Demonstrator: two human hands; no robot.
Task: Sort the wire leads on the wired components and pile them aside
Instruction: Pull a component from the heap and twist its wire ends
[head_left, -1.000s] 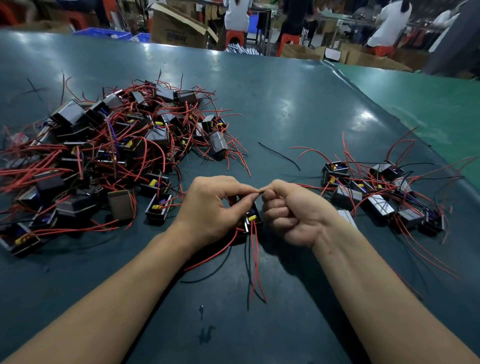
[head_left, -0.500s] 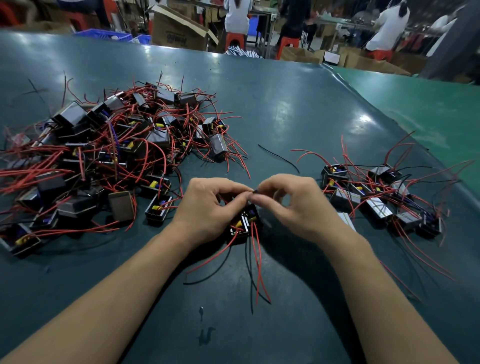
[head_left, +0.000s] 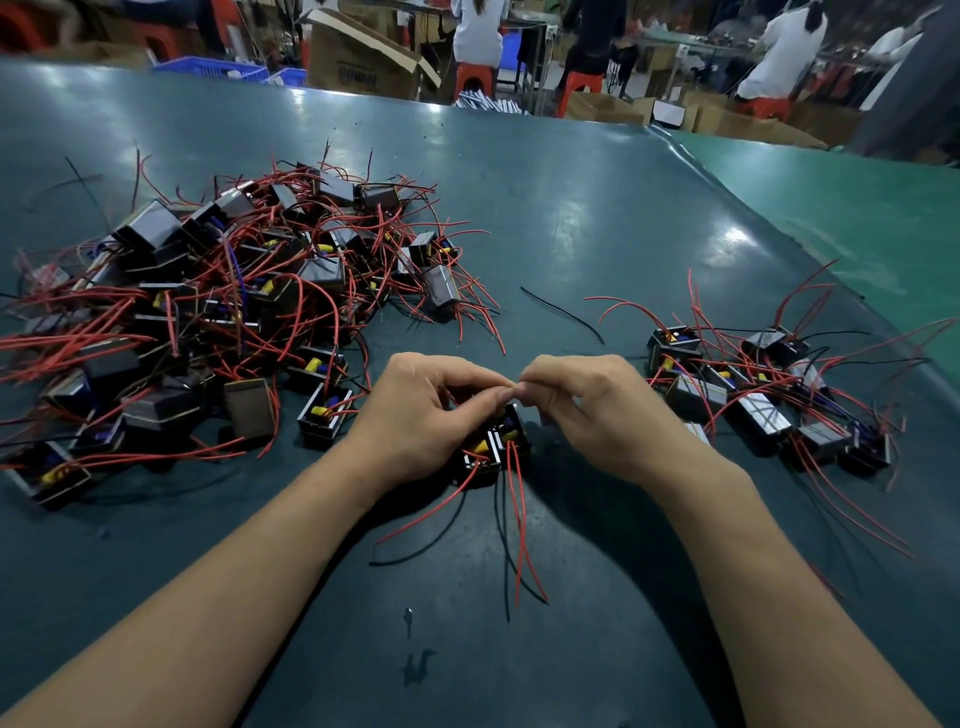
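Right now I have both hands meeting over one wired component (head_left: 493, 441) on the green table (head_left: 597, 218). My left hand (head_left: 421, 415) curls over the component's near-left side, thumb and forefinger closed on something fine at the top; my right hand (head_left: 587, 410) pinches at the same spot, its fingertips (head_left: 522, 388) touching the left thumb. What sits between the two pinches is too small to make out, though I judge it to be the end of a lead. The component lies just under and between both palms, and its red and black leads (head_left: 519, 530) trail toward me, loose on the table between my forearms.

I judge the step to be lead sorting on this single piece, still under way. To the far left of my left hand is the big tangled heap (head_left: 208, 312) of unsorted parts; just beyond my right hand is the smaller, neater group (head_left: 769, 395), which I take for the done pile. A stray black wire (head_left: 563, 314) lies just ahead of my fingers.

Next calls for finishing the pinch work, gathering the trailing leads so they do not snag, then carrying the piece rightward to that group.
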